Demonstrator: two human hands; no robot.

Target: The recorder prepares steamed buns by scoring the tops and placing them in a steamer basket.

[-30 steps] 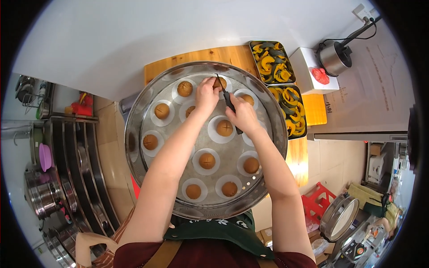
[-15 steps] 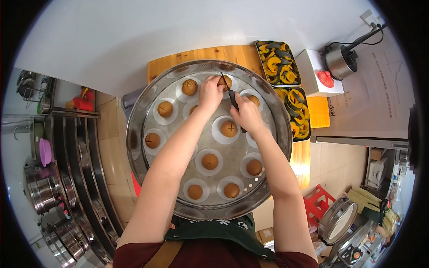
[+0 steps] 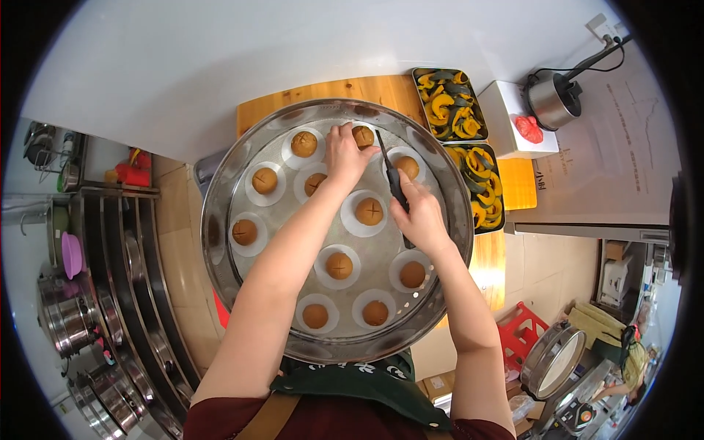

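Round brown buns, one of them (image 3: 369, 211) with a cross cut in its top, sit on white paper rounds in a wide round metal steamer tray (image 3: 220, 279). At the far side, my left hand (image 3: 347, 155) curls around the near left of another scored bun (image 3: 363, 136), its thumb stretched along the near side. Part of that bun's paper is hidden by the hand. My right hand (image 3: 423, 215) is closed round the black handle of a slim knife (image 3: 396, 183). The blade points away from me, just right of that bun and apart from it.
The tray rests on a wooden table (image 3: 264, 95). Two trays of pumpkin slices (image 3: 451, 103) stand to its right, by a white box (image 3: 506, 103) and a metal pot (image 3: 554, 103). A dark rack (image 3: 110, 249) is at left; a red stool (image 3: 519, 330) is at lower right.
The knife has lifted off the far bun and moved right with my right hand. My left thumb has spread out along the bun's near side. The view has shifted slightly.
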